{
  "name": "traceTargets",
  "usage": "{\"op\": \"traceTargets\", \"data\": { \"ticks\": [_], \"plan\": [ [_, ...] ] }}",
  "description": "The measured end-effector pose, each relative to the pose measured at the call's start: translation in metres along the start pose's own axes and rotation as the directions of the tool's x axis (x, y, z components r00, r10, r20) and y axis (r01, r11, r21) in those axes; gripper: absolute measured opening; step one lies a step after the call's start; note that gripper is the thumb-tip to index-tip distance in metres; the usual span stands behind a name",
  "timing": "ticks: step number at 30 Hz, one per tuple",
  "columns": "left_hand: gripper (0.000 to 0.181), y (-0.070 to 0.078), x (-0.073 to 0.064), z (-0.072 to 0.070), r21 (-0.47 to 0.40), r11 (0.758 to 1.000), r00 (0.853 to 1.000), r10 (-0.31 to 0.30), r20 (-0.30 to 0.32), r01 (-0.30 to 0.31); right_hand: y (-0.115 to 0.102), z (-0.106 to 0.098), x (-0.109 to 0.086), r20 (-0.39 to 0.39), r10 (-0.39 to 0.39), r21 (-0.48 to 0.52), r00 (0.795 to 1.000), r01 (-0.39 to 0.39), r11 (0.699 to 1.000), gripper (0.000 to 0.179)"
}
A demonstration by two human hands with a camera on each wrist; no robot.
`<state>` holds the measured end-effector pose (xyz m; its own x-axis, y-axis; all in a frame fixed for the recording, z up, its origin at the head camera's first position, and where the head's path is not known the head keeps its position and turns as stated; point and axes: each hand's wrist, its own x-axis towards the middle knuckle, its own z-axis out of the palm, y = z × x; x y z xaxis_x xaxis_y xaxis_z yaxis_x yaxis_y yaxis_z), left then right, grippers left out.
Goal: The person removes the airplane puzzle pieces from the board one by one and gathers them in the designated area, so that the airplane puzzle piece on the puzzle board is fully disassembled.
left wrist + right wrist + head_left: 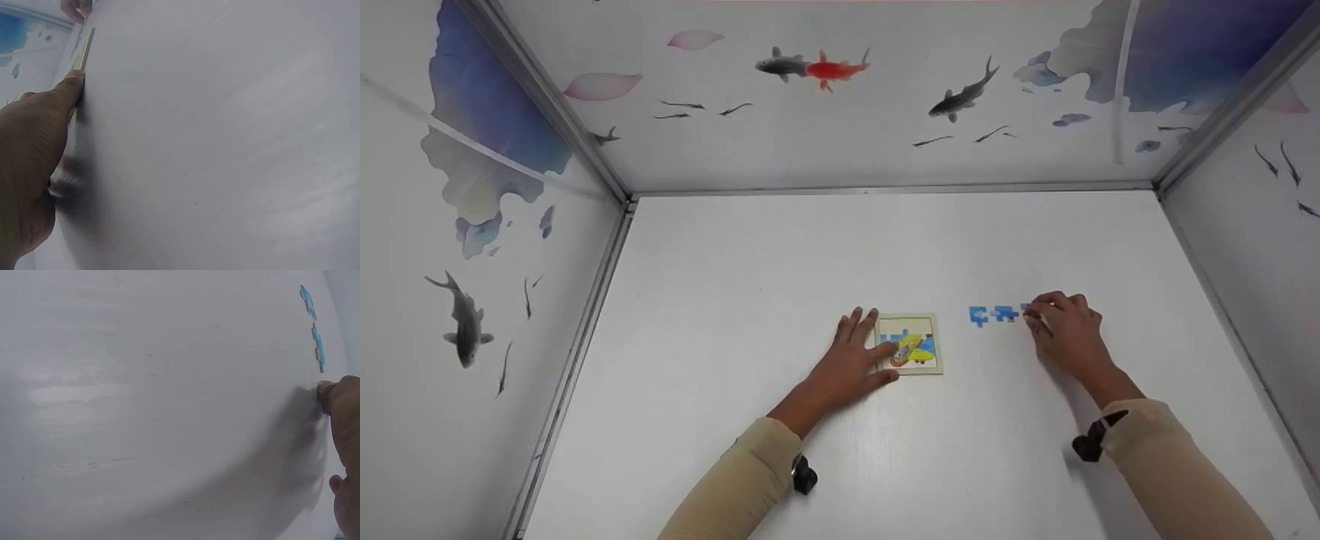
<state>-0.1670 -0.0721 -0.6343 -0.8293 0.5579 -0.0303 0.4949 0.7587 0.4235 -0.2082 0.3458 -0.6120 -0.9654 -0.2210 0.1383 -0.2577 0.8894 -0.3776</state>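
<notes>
A small square jigsaw tray point(939, 352) with a pale wooden border lies on the table, partly filled with pieces showing a yellow plane point(916, 349) on blue. My left hand point(849, 366) rests spread over its left side, one finger reaching onto the picture and the thumb at the lower edge. To the right, two loose blue puzzle pieces point(977, 315) point(1005, 313) lie in a row. Beside them my right hand point(1071, 334) pinches another puzzle piece point(1025, 307), mostly hidden by the fingertips. The right wrist view also shows the right hand point(347, 416) low at the tabletop.
A white table point(780, 262) spreads out around the hands. Panels printed with fish and petals point(832, 70) stand at the back and both sides, joined by metal edge strips point(885, 189).
</notes>
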Motion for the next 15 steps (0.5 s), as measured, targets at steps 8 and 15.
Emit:
{"op": "traceTargets", "data": {
  "ticks": [8, 15],
  "plan": [
    [0.06, 0.0005, 0.0007, -0.0015, -0.005, 1.0, 1.0, 0.002, -0.005, -0.002, 0.0015, -0.0002, 0.0001, 0.02, 0.019, 0.02, 1.0, -0.019, 1.0, 0.024],
    [0.06, 0.0027, -0.0003, -0.0034, -0.016, 1.0, 1.0, -0.005, -0.003, 0.005, -0.0024, -0.0012, 0.0006, 0.034, 0.032, -0.011, 0.999, -0.031, 0.999, 0.027]
  ]
}}
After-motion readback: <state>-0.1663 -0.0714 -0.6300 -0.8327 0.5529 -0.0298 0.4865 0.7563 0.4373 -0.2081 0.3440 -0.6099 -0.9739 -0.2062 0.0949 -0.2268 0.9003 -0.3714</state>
